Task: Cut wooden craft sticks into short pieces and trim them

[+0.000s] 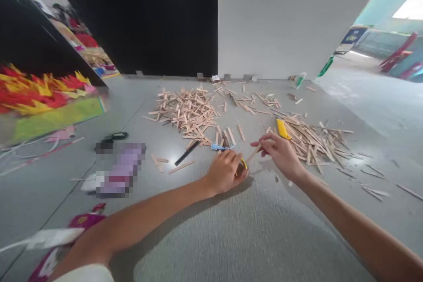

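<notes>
My left hand (226, 171) is curled around a yellow, curved object (243, 164), whose kind I cannot make out; the palm covers most of it. In my right hand (276, 152), the fingertips pinch a thin wooden stick (254, 154) that points down and left toward the left hand. A light blue strip (218, 146) lies just beyond my left knuckles, beside a few upright-looking sticks. Behind the right hand is a yellow-handled tool (282, 129), resting against a heap of split wooden strips (310, 139).
A large pile of wooden sticks (190, 110) covers the floor (205, 238) ahead. A dark, narrow bar (187, 153) lies nearer. On the left are a blurred purple item (124, 169), cables and red-yellow paper cutouts (42, 88). A black and grey panel (280, 22) stands behind.
</notes>
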The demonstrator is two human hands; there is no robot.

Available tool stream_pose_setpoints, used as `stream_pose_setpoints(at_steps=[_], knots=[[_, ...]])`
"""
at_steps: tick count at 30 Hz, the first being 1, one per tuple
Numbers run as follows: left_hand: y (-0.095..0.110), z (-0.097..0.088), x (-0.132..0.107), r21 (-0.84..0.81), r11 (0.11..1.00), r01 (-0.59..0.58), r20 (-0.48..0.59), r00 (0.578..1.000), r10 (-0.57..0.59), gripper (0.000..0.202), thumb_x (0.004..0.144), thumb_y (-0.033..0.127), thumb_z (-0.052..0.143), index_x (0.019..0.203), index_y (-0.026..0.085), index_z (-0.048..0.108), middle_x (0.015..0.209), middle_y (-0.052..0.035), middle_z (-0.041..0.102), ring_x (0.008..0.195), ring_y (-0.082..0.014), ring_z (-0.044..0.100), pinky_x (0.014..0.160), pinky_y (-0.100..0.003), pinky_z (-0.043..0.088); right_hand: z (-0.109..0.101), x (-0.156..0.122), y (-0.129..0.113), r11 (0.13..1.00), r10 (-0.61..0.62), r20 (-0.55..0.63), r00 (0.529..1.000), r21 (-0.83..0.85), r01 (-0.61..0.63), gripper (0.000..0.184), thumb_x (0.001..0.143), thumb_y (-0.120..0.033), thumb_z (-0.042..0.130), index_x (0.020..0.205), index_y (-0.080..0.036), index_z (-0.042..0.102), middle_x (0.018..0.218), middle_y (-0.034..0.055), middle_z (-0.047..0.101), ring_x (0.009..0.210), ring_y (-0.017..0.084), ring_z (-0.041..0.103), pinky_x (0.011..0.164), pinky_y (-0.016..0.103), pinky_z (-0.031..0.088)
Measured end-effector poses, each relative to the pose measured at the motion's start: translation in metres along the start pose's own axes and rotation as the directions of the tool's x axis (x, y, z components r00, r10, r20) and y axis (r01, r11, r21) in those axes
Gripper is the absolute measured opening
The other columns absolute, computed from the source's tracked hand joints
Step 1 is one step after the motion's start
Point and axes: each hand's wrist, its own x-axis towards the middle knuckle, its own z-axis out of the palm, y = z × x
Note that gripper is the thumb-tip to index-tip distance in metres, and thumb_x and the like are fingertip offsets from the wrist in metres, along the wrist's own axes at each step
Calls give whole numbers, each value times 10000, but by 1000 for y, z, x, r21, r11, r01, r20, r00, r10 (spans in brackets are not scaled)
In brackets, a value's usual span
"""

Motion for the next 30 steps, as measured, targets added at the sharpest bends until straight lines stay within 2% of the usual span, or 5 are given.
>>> stream_pose_setpoints(at_steps=[15,21,25,27,30], knots=[[-38,-13,15,-125,961,248,63,968,-241,314,965,34,512,1061,183,770,1060,-130,686,1144,-341,636,1030,-516,469,22,-7,36,989,-110,-134,985,82,121,351,887,-542,789,923,-239,616,826,28,739,620,179,750,587,331,664],[-19,-14,16,-476,816,328,150,945,-292,415,1119,378,470,1439,159,617,1096,-107,720,1053,-282,675,986,-439,522,25,-5,30,980,-186,-101,977,50,192,325,952,-533,739,955,-242,593,837,20,730,622,178,751,604,348,675],[-9,-12,14,-687,590,424,358,904,-233,469,1116,546,497,1025,161,749,687,7,622,646,-173,610,717,-314,544,22,-10,17,955,-297,-68,953,-10,297,290,997,-445,689,1183,-257,570,1063,78,759,811,216,788,735,419,691],[-4,-9,16,-739,456,495,442,868,-225,443,1107,523,559,973,146,748,770,-21,676,696,-176,654,733,-327,583,23,-15,4,863,-497,-86,863,-156,481,443,999,-346,656,1406,-275,498,1361,155,682,1132,288,752,910,524,662],[13,1,22,-788,243,566,499,818,-287,385,1061,392,714,1375,175,656,1361,-116,682,1140,-270,716,958,-480,635,38,-27,-25,496,-843,27,537,-343,797,602,970,-232,586,1552,-272,436,1484,169,598,1366,333,616,1051,582,588]])
